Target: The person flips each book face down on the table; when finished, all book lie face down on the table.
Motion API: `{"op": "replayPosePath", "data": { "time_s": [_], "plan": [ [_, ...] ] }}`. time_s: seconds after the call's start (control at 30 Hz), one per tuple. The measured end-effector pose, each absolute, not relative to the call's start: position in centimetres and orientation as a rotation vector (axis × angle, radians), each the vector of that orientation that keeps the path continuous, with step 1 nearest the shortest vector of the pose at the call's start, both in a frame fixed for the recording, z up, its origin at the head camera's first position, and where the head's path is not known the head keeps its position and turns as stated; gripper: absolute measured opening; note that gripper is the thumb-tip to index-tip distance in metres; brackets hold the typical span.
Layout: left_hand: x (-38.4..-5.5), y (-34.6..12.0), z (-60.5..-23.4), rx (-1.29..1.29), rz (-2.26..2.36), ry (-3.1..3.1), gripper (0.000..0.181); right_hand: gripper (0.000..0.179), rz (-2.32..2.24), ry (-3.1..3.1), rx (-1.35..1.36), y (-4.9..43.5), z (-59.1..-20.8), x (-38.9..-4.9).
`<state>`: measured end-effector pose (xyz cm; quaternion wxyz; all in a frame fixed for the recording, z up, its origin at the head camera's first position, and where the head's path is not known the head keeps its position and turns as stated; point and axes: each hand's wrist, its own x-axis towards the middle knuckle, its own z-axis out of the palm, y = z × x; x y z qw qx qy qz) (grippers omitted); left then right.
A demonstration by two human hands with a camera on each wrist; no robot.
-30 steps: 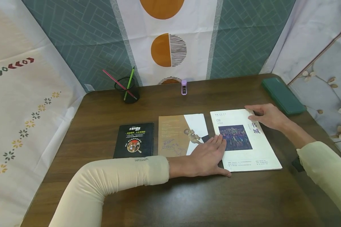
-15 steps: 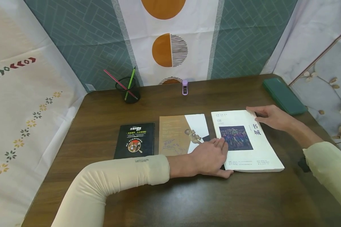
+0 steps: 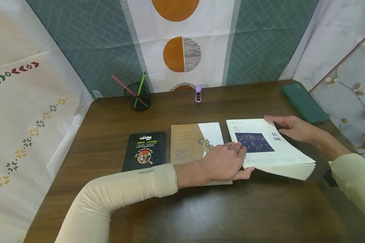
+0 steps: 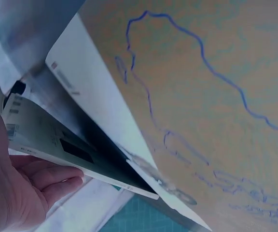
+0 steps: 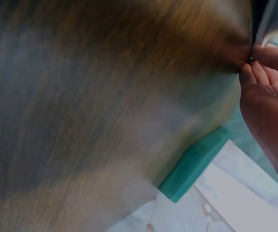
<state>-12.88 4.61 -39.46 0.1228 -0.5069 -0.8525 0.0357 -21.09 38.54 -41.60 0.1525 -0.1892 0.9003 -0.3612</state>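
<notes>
- White book (image 3: 266, 148), toward the right edge of the tabletop (image 3: 176, 222): the cover reads "08" and, in large characters, "书城"; the fine print along its near edge is too small to read. Its near right corner is raised and the pages show.
- Left hand (image 3: 223, 162): grips the white book by its left edge, thumb by the near left corner.
- Right hand (image 3: 298, 128): pinches the book's right edge near its far corner; in the right wrist view the hand is cut off by the frame.
- Brown-and-white book (image 3: 187, 143), around the middle of the tabletop: blue pen scribbles, illegible; the left hand and forearm hide part of it.
- Black book (image 3: 146, 152), toward the left edge: white title and yellow line, blurred; the sleeve (image 3: 146, 182) covers its near edge. Dark lettering on the cuff is unclear.
- Mesh cup (image 3: 143, 104), at the far left corner: holds a pink pencil (image 3: 119, 80) and a green pencil (image 3: 141, 83).
- Small purple item (image 3: 198, 94), by the far edge: label unreadable.
- Green case (image 3: 305, 103), at the far right corner.
</notes>
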Motion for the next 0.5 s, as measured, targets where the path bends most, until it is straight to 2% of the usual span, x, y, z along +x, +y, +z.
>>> {"op": "replayPosePath", "data": {
  "time_s": [0.23,0.4,0.5],
  "plan": [
    [-13.6,3.8,-38.1,-1.452,-0.045,-2.531,0.059,0.07,-1.066,2.566,-0.578,39.1,-41.7,-20.9],
    [-13.9,3.2,-37.5,-1.436,-0.111,-2.572,0.055,0.063,-1.183,2.559,-0.84,40.0,-42.7,-20.9],
    [-13.9,3.0,-37.2,-1.435,-0.158,-2.554,0.052,0.061,-1.293,2.486,-0.884,40.4,-42.9,-20.8]
  ]
}}
